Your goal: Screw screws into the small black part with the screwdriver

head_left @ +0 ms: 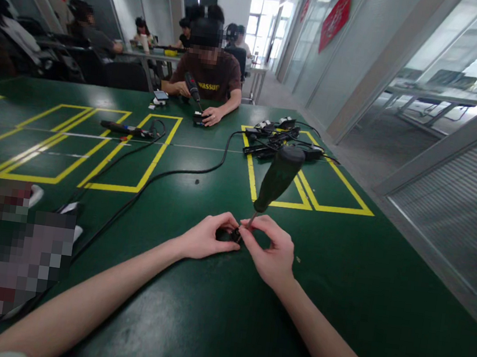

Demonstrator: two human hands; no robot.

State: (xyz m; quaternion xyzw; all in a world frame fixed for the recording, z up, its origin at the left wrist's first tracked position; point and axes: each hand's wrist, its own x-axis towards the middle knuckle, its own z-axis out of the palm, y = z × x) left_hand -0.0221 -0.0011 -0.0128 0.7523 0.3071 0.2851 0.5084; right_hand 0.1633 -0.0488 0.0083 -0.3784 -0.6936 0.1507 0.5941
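Both hands meet over the green table. My right hand (271,247) is closed, thumb and fingers pinching the thin metal shaft of a screwdriver (280,175). Its thick dark handle leans up and away to the right, above the fingers. My left hand (213,236) pinches a small black part (235,234) against the table, right at the screwdriver's lower end. Fingers cover most of that part, so its kind and the exact contact with the tip cannot be made out.
A bundle of black cables and devices (281,136) lies at the back right. One black cable (164,173) curves across the table to the left. A dark pen-shaped tool (126,128) lies left. Across the table a person (208,75) works with a power screwdriver (192,86).
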